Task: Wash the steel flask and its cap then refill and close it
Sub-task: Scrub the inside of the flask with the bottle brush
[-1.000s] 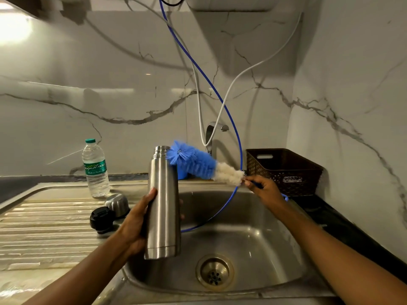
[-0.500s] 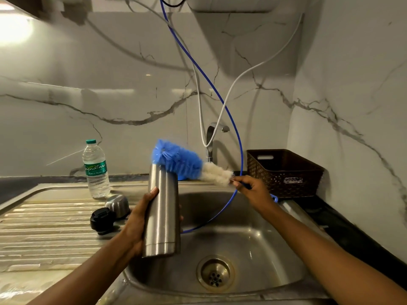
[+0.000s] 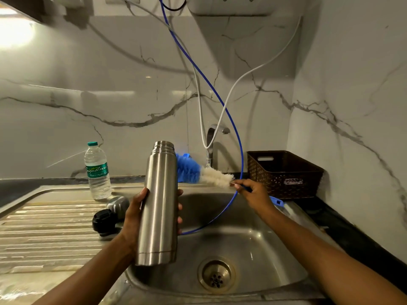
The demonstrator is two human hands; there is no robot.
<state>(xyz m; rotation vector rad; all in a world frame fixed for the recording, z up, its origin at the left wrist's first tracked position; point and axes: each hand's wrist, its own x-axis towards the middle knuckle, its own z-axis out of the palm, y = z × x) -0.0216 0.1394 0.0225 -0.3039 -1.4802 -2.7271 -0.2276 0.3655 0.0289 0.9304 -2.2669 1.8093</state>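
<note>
Holding flask (image 3: 160, 201) upright, left hand (image 3: 134, 219) wrapped mid-body; brush (image 3: 193, 171) lies sideways beside its neck, handle pinched by right hand (image 3: 256, 193); tip must swing above the mouth.

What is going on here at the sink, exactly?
A person is washing a steel flask at the sink. The left hand grips the flask upright over the basin's left edge, with its mouth open. The right hand pinches the handle of a blue and white bottle brush, whose bristles sit beside the flask's neck, not inside it. The steel cap and a black stopper lie on the drainboard.
</note>
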